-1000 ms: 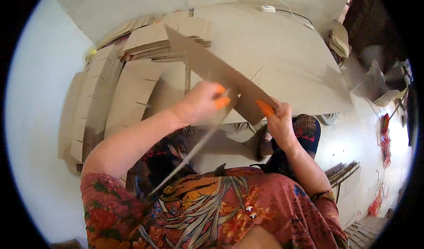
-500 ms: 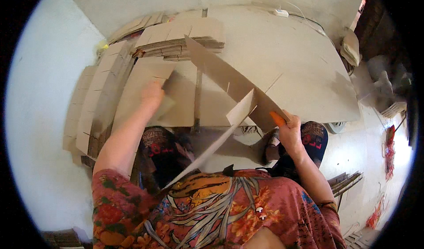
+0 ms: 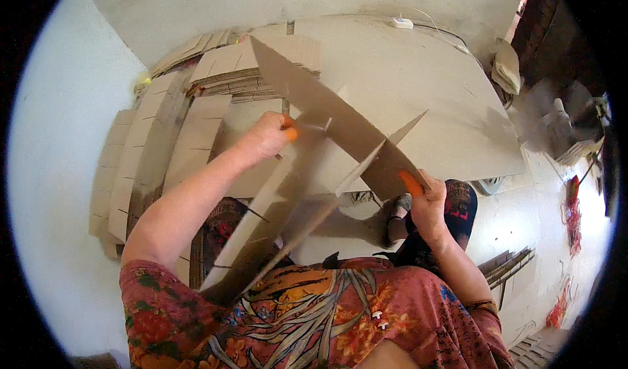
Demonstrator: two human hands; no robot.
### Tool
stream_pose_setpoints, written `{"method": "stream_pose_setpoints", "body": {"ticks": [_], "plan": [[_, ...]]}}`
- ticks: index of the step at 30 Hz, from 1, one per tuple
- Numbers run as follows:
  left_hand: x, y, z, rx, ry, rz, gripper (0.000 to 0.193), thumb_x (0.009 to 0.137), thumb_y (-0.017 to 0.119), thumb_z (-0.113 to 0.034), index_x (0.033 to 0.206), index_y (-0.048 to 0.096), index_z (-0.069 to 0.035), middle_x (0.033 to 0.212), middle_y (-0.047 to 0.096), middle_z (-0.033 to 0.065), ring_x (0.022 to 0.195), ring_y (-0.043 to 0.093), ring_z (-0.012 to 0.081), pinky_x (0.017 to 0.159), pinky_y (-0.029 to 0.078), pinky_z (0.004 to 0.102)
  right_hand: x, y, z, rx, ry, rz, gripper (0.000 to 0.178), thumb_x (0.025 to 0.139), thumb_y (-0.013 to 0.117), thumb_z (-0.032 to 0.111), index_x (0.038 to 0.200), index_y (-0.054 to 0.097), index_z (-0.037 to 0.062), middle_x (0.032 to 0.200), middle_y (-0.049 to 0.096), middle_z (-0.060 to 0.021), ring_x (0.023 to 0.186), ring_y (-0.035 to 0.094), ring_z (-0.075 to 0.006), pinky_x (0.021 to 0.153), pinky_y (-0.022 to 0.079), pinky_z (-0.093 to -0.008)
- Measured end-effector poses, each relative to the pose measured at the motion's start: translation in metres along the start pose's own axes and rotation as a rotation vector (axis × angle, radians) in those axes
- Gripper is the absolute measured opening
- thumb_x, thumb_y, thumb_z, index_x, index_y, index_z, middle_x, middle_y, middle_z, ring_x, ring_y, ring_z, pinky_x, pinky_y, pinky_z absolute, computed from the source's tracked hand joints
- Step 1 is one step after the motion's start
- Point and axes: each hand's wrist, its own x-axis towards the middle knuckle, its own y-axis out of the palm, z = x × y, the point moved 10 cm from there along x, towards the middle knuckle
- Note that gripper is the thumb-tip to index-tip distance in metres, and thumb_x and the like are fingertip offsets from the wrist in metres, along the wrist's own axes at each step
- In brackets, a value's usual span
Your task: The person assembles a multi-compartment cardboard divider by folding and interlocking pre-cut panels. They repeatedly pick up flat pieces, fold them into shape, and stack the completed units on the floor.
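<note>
My right hand, with orange covers on its fingers, grips the near end of a long cardboard strip that slants up to the far left. Another slotted cardboard piece crosses that strip near my right hand, its low end reaching back toward my shirt. Closed around the upper end of a separate slotted cardboard strip is my left hand, also with orange finger covers. This strip slopes down toward my lap, left of the crossing piece. Its top end comes close to the long strip; whether they touch I cannot tell.
A pale board lies in front of me as a work surface. Stacked slotted cardboard sits at its far left, with more strips along the wall. A white power strip lies at the back; red strings hang at right.
My left hand has moved right from the cardboard pile, bringing a slotted strip over my lap toward the long strip. My right hand stays in about the same place, still gripping.
</note>
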Motion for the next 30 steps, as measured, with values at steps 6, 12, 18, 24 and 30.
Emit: {"method": "stream_pose_setpoints", "body": {"ticks": [6,12,18,24,30], "plan": [[-0.010,0.022,-0.034,-0.047,0.184,-0.004,0.020,0.082,0.057,-0.009,0.094,0.063,0.006,0.070,0.060,0.0106,0.063,0.051,0.0134,0.058,0.042,0.0300,-0.011,-0.015,-0.016,-0.117,0.050,0.005,0.011,0.084,0.058,0.000,0.092,0.064,-0.0012,0.064,0.061,-0.0128,0.058,0.052,-0.0083,0.054,0.044,-0.0264],[-0.024,0.027,-0.062,0.191,0.259,-0.133,0.015,0.080,0.056,-0.007,0.086,0.062,0.005,0.071,0.059,0.0236,0.065,0.059,0.0303,0.061,0.045,0.0382,-0.013,-0.018,-0.008,-0.106,0.047,0.040,0.008,0.083,0.058,0.001,0.089,0.064,-0.0021,0.059,0.058,-0.0138,0.054,0.054,-0.0107,0.050,0.043,-0.0273],[-0.021,0.027,-0.058,0.477,0.315,-0.298,0.013,0.077,0.057,-0.012,0.079,0.062,0.000,0.071,0.061,0.0230,0.069,0.061,0.0380,0.063,0.049,0.0467,-0.011,-0.014,0.009,-0.026,0.227,0.101,0.012,0.087,0.058,0.008,0.086,0.063,-0.0026,0.060,0.061,-0.0107,0.053,0.057,-0.0113,0.048,0.044,-0.0275],[-0.019,0.031,-0.060,0.563,0.335,-0.336,0.014,0.077,0.058,-0.015,0.075,0.062,-0.001,0.069,0.061,0.0218,0.068,0.061,0.0378,0.062,0.050,0.0463,-0.013,-0.024,0.022,-0.144,0.168,0.069,0.018,0.089,0.057,0.011,0.086,0.063,-0.0049,0.060,0.061,-0.0102,0.053,0.058,-0.0123,0.046,0.043,-0.0273],[-0.010,0.042,-0.050,0.199,0.352,-0.168,0.019,0.084,0.058,-0.016,0.087,0.063,0.001,0.070,0.064,0.0126,0.060,0.059,0.0251,0.057,0.046,0.0365,-0.016,-0.011,-0.020,-0.199,0.301,0.156,0.018,0.089,0.057,0.011,0.083,0.064,-0.0044,0.062,0.061,-0.0111,0.052,0.058,-0.0134,0.046,0.044,-0.0286]]}}
